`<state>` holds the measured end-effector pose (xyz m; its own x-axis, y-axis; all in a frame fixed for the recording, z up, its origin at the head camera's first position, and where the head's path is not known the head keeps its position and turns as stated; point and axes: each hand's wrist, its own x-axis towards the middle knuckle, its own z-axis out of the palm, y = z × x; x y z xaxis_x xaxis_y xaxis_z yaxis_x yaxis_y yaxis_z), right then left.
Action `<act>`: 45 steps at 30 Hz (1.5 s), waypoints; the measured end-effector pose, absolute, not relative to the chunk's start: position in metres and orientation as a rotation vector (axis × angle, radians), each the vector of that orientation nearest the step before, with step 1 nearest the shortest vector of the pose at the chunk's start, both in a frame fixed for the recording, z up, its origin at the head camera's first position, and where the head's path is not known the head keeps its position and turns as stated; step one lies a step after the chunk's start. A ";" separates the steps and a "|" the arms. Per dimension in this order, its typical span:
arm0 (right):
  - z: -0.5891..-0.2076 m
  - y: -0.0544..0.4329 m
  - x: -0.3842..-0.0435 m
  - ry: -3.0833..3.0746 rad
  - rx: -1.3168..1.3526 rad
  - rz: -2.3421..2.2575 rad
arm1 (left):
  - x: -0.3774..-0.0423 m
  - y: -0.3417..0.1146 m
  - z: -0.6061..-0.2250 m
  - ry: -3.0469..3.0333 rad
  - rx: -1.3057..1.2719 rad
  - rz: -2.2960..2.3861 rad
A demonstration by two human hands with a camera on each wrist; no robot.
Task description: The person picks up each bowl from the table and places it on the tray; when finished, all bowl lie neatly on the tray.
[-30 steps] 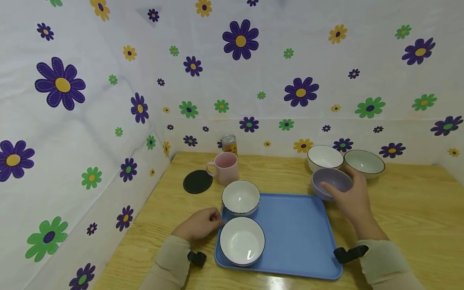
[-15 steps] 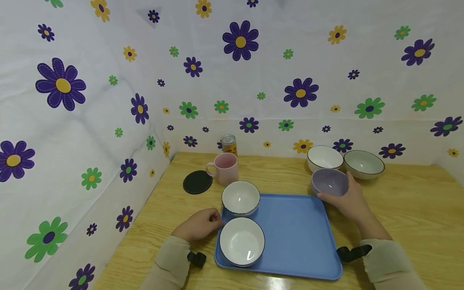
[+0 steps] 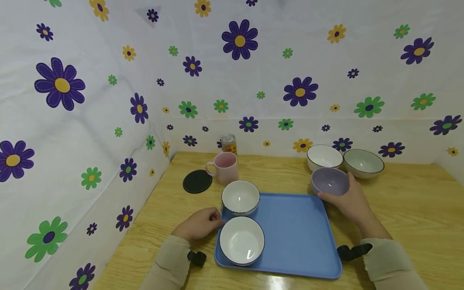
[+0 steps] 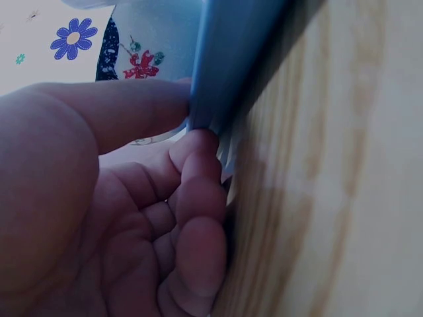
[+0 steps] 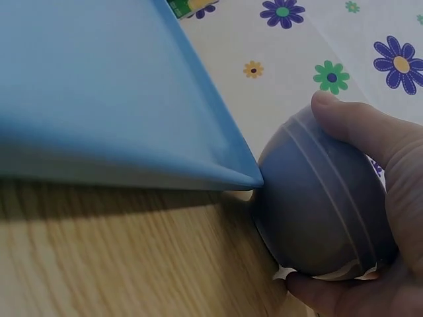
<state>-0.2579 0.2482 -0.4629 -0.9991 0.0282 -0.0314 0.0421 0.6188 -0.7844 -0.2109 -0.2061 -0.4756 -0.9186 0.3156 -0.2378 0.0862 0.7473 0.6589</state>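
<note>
In the head view, my right hand [image 3: 351, 204] grips a purple bowl [image 3: 329, 181] at the back right corner of the blue tray [image 3: 295, 233]. Its thumb lies at the near rim, its fingers along the right side. From the right wrist view, the bowl's outside [image 5: 314, 198] is seen right at the tray's corner, thumb and fingers on opposite sides. My left hand [image 3: 199, 224] pinches the tray's left edge [image 4: 210, 59], thumb above and curled fingers below. Two white bowls, a dark-rimmed one [image 3: 242, 241] and one with a speckled rim [image 3: 241, 197], stand along the tray's left side.
Behind the purple bowl are a white bowl [image 3: 324, 156] and a pale grey-green bowl [image 3: 363, 162]. A pink mug [image 3: 226, 171], a drink can [image 3: 229, 143] and a black round coaster [image 3: 197, 181] are at back left. A flowered cloth [image 3: 268, 72] backs the wooden table.
My right hand's thumb has come down from over the purple bowl to its near rim, and the hand now grips it. The left hand and tray stay in place.
</note>
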 end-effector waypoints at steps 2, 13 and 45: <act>-0.463 0.248 -0.258 2.837 0.036 -1.360 | -0.211 -0.206 -0.476 2.612 0.308 0.962; -0.461 0.249 -0.256 2.899 -0.032 -1.299 | -0.211 -0.206 -0.477 2.611 0.316 0.965; -0.452 0.222 -0.246 2.804 -0.324 -1.251 | -0.213 -0.207 -0.478 2.604 0.301 0.958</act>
